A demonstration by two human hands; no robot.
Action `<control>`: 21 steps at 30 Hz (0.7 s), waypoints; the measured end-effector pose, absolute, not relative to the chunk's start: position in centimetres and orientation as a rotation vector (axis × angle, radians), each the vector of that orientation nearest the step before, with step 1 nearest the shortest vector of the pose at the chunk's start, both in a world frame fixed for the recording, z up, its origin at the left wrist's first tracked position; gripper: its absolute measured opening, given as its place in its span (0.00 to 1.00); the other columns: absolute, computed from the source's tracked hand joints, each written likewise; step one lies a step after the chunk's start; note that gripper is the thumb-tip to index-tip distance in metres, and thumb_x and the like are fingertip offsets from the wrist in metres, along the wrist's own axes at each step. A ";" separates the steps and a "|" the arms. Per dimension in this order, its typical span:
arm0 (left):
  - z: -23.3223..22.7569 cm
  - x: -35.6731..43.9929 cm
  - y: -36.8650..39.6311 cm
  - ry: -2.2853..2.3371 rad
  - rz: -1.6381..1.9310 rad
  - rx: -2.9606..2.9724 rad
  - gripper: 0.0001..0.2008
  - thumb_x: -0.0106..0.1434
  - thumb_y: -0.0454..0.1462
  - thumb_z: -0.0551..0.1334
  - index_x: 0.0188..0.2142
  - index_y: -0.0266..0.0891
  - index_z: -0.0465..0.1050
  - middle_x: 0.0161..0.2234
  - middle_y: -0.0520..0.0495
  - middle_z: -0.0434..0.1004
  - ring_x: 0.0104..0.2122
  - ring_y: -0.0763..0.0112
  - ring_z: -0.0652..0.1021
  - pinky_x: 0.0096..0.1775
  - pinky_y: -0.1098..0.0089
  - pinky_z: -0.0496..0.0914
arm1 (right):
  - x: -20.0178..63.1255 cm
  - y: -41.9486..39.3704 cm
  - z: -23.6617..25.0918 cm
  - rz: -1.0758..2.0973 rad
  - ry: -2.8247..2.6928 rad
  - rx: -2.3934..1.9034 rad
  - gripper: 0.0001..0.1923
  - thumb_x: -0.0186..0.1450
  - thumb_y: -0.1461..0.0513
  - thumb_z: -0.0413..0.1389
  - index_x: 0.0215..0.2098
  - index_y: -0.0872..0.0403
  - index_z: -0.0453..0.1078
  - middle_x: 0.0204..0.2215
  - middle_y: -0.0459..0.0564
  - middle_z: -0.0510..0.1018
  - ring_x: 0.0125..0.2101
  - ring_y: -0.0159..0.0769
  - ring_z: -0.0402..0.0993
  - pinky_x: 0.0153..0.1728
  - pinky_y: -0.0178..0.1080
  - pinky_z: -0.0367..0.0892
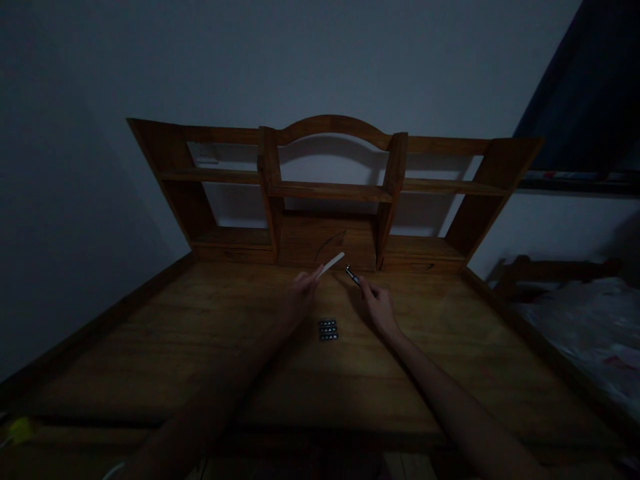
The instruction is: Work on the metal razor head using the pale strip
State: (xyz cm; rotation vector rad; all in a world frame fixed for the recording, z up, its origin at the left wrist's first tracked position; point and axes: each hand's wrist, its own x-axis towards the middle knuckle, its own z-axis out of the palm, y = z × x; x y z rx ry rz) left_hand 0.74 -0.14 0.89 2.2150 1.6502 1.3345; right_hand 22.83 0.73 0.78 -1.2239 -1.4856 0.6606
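Observation:
My left hand (299, 292) grips a slim white stick-like object (331, 265) that points up and to the right. My right hand (377, 303) pinches a small dark metal-tipped tool (352, 274) whose tip aims toward the white object; the two tips are a short gap apart. Both hands hover over the wooden desk (200, 333). Three small dark batteries (328, 329) lie side by side on the desk between my wrists. The room is dim, so fine details are hard to make out.
A wooden hutch with shelves (330, 190) stands at the back of the desk against the wall. A thin dark wire (327, 241) curls in its central recess. A bed with a light cover (590, 327) is at the right. Something yellow (19, 430) sits at the lower left edge.

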 end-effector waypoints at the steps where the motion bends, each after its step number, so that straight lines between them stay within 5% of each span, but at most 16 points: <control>1: 1.0 0.9 -0.2 1.606 1.325 2.248 0.20 0.72 0.43 0.50 0.61 0.51 0.63 0.34 0.50 0.70 0.32 0.73 0.72 0.34 0.73 0.65 | 22.8 0.7 0.8 0.657 -1.487 -1.218 0.32 0.64 0.39 0.47 0.18 0.56 0.63 0.16 0.42 0.58 0.20 0.29 0.54 0.22 0.34 0.48; 21: 0.3 0.4 0.3 1.651 1.200 2.216 0.20 0.72 0.43 0.50 0.60 0.49 0.66 0.36 0.48 0.73 0.33 0.71 0.74 0.37 0.71 0.67 | 22.8 0.7 0.5 0.645 -1.495 -1.216 0.32 0.64 0.39 0.47 0.18 0.55 0.62 0.15 0.42 0.60 0.20 0.30 0.56 0.23 0.34 0.49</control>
